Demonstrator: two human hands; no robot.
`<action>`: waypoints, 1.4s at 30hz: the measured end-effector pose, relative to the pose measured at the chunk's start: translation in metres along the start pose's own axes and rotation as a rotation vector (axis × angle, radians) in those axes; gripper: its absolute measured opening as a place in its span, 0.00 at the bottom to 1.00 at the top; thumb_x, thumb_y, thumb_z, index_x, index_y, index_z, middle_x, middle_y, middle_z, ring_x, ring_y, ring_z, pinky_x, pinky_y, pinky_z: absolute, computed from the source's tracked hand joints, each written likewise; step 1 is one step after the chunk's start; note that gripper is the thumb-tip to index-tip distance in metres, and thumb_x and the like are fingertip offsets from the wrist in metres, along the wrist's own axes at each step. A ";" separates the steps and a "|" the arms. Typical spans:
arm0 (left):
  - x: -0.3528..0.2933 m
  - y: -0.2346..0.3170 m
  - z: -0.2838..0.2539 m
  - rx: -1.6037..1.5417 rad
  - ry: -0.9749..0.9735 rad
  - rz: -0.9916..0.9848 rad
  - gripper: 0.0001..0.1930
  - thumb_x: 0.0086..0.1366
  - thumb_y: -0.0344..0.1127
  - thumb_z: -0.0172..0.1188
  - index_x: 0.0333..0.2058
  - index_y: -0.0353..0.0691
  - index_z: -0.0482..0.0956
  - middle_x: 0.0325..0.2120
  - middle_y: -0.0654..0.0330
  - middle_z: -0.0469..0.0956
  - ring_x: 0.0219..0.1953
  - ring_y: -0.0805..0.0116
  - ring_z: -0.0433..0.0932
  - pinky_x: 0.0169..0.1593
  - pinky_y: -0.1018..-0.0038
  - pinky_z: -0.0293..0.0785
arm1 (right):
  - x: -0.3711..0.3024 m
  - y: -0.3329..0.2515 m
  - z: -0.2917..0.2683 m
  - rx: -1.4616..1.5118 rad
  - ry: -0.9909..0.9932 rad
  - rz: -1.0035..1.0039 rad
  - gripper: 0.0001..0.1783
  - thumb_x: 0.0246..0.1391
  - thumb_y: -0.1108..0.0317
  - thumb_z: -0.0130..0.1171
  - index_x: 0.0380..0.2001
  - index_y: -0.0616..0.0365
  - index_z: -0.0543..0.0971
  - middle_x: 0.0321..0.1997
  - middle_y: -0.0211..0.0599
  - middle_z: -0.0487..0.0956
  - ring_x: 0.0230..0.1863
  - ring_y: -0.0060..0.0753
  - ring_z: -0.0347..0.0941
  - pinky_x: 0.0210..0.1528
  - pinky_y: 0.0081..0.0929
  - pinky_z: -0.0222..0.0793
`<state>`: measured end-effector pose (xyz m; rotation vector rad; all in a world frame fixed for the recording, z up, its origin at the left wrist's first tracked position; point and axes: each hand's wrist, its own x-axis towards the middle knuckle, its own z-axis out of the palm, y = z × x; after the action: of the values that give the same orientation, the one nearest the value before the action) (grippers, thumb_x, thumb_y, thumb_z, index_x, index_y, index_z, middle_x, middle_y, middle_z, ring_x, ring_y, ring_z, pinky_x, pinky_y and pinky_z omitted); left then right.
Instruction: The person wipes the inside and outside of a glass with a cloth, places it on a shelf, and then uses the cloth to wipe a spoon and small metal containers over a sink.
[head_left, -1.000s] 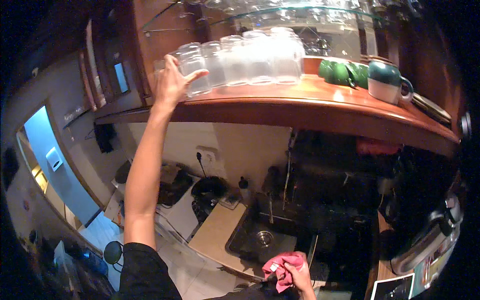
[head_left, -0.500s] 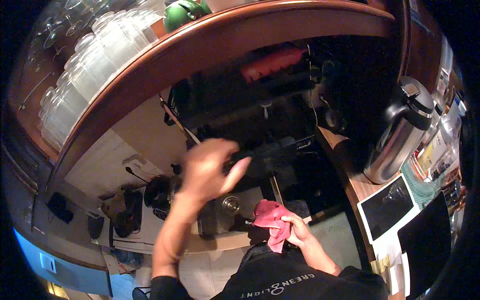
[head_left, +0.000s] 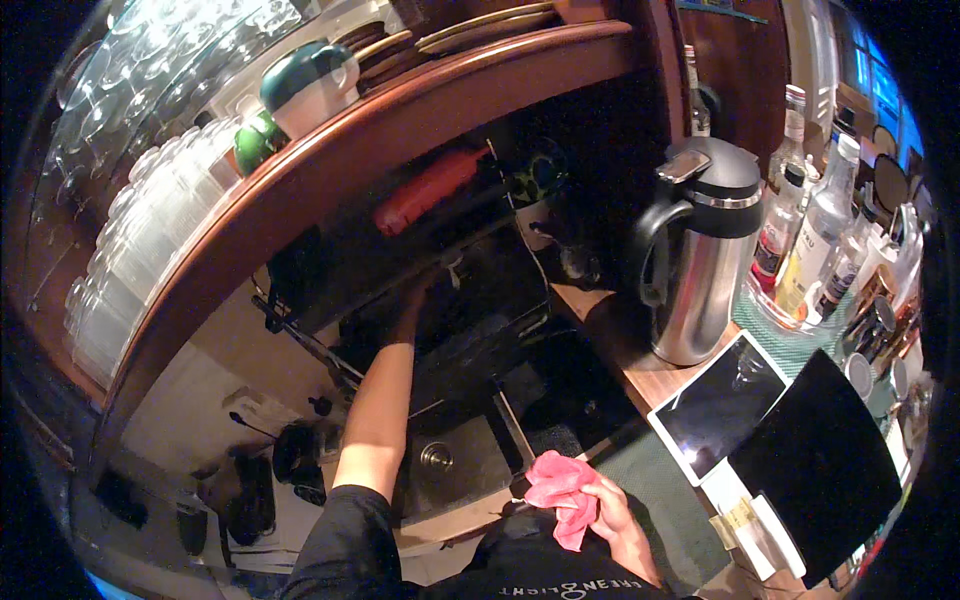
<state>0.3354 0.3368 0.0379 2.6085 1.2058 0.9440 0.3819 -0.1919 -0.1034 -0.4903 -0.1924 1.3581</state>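
My right hand (head_left: 610, 510) grips a crumpled pink cloth (head_left: 562, 488), close to my body and just past the near edge of the sink (head_left: 465, 480). The arm on the other side stretches forward, and my left hand (head_left: 432, 285) disappears into deep shadow below the curved wooden shelf (head_left: 300, 165). Its fingers are too dark to make out, and whether it touches anything does not show. A small light-coloured fitting (head_left: 455, 272) is near it. Farther back in the dark lies a long red object (head_left: 430, 190).
Right of me stand a steel vacuum jug (head_left: 705, 270), a white-framed tablet (head_left: 720, 405), a black panel (head_left: 815, 470) and several bottles (head_left: 825, 215). Stacked clear cups (head_left: 150, 240) and a green-and-white mug (head_left: 310, 90) line the shelf. Dark items (head_left: 300, 460) sit left of the sink.
My left hand has gone from above the sink, forward into the shadow under the shelf. The pink cloth stays in my right hand. My view has swung to the right.
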 end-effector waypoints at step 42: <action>-0.374 -0.008 -0.158 -1.714 0.344 -0.681 0.28 0.68 0.52 0.54 0.60 0.43 0.63 0.57 0.54 0.67 0.59 0.51 0.68 0.64 0.51 0.64 | 0.079 0.133 0.151 -0.693 0.144 -0.470 0.29 0.48 0.84 0.50 0.57 0.59 0.68 0.45 0.42 0.74 0.31 0.30 0.75 0.31 0.23 0.73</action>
<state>0.0548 0.0491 -0.0216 0.6757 0.5928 1.3082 0.2189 -0.0642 -0.0411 -1.0446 -0.6280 0.7647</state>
